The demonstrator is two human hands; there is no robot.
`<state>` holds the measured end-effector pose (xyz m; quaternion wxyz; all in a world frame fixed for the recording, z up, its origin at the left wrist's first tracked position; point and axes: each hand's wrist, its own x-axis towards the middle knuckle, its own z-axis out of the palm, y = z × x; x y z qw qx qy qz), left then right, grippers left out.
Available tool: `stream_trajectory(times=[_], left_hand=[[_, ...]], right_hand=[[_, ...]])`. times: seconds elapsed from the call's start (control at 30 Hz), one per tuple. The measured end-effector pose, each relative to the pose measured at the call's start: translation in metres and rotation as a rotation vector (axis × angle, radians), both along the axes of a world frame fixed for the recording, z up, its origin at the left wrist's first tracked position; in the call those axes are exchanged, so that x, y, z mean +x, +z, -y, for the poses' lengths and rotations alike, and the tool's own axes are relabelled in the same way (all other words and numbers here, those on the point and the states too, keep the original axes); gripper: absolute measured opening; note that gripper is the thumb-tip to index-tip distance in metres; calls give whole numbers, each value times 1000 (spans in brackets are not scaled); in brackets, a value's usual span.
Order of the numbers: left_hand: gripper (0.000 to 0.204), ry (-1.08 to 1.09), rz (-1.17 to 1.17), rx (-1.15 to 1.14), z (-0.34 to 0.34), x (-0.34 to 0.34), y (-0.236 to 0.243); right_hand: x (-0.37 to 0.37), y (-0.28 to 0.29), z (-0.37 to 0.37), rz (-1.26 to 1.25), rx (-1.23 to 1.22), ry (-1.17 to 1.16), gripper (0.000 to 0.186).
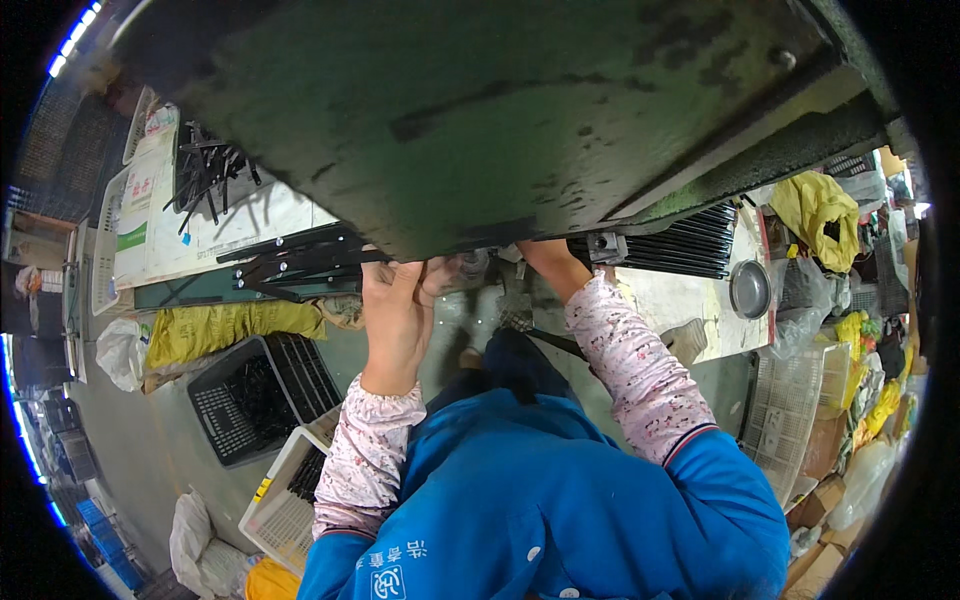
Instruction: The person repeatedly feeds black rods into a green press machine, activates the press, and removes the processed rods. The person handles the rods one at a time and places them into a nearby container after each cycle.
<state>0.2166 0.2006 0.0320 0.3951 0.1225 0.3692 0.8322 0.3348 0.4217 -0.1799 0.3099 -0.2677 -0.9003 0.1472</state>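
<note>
A large dark green machine body (520, 130) overhangs my work and hides much of both hands. Below its lower edge, my left hand (397, 305) is raised with curled fingers around the end of some black riveted metal bars (300, 262). These bars stretch left from it over the table edge. My right hand (553, 268) reaches up under the machine, and its fingers are hidden behind the housing. Just right of that hand sits a small grey metal block (606, 247), beside a row of black rods (680, 245).
Loose black strips (215, 170) lie on the white-topped left table. A round metal dish (750, 289) is on the right tabletop. Below left are a dark crate (262, 400), a white basket (285, 500) and yellow sacking (220, 330). A white plastic crate (795, 410) stands right.
</note>
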Motion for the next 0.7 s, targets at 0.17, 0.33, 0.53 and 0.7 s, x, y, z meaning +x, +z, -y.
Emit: stream_trajectory(times=[0.17, 0.33, 0.53, 0.7], left_hand=[[35, 35, 22, -8, 0, -1, -21], [36, 86, 35, -39, -2, 8, -25], [31, 170, 98, -70, -3, 15, -38], [15, 196, 94, -66, -2, 14, -42]], right_hand=[[-9, 64, 25, 25, -68, 26, 32], [15, 64, 34, 28, 56, 122, 32], [5, 172, 99, -306, -392, 285, 29], [-6, 194, 92, -325, -20, 426, 20]])
